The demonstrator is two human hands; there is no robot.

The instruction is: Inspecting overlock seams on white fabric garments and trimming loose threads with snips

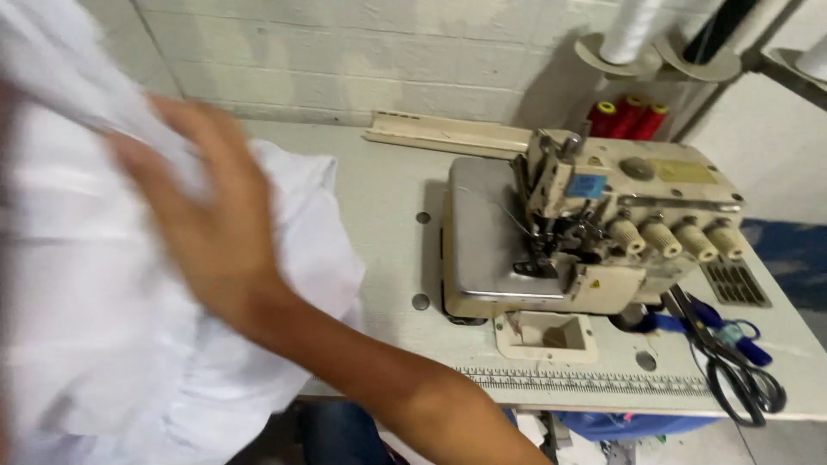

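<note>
My right hand reaches across to the left, blurred with motion, its arm coming in from the lower middle. Its fingers are closed on a fold of the white fabric, which is piled over the left part of the sewing table and hangs off the front edge. A strip of the cloth runs up past the fingers toward the top left corner. My left hand does not show. The beige overlock sewing machine stands to the right of the hand, apart from the cloth.
Black scissors and a blue-handled tool lie at the table's right front. Red thread cones stand behind the machine, with white cones on a stand above. A measuring strip runs along the front edge. A block wall is behind.
</note>
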